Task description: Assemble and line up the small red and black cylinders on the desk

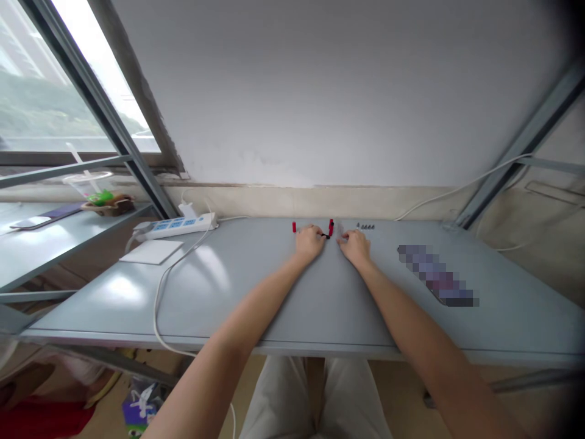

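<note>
On the far part of the grey desk, my left hand (311,241) is closed, its fingertips on a small black piece (326,236). Just beyond those fingertips is a small red and black object (331,225); its kind is too small to make out. My right hand (356,245) is closed too, with thumb and fingers at a small clear plastic piece (339,228). A short red cylinder (294,227) stands to the left, behind my left hand. Several tiny dark grey pieces (368,227) lie in a row beyond my right hand.
A phone-like blurred slab (436,277) lies at the right. Toward the left are a white power strip (178,226), a flat white pad (152,252) and a white cable (158,299) running over the front edge. The wall (311,201) borders the desk's back.
</note>
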`<state>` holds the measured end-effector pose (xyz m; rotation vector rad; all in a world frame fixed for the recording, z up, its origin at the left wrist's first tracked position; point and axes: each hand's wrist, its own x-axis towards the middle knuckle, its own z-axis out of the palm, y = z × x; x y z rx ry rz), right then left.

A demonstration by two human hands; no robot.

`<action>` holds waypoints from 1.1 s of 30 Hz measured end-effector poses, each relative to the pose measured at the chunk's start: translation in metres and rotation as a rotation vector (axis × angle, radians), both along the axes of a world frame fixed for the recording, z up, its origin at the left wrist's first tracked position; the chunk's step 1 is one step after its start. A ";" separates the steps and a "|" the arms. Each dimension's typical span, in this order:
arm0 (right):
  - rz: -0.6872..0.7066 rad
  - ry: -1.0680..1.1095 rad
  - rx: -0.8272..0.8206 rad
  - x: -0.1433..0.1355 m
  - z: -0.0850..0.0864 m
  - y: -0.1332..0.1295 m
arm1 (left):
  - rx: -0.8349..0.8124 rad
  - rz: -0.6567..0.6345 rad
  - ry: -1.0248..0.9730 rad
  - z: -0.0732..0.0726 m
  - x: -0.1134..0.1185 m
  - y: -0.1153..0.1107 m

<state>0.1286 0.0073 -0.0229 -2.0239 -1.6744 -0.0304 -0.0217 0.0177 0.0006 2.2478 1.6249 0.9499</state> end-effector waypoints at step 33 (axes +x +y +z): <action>0.116 -0.141 0.057 -0.009 0.019 -0.021 | -0.050 0.008 -0.500 -0.010 -0.020 -0.015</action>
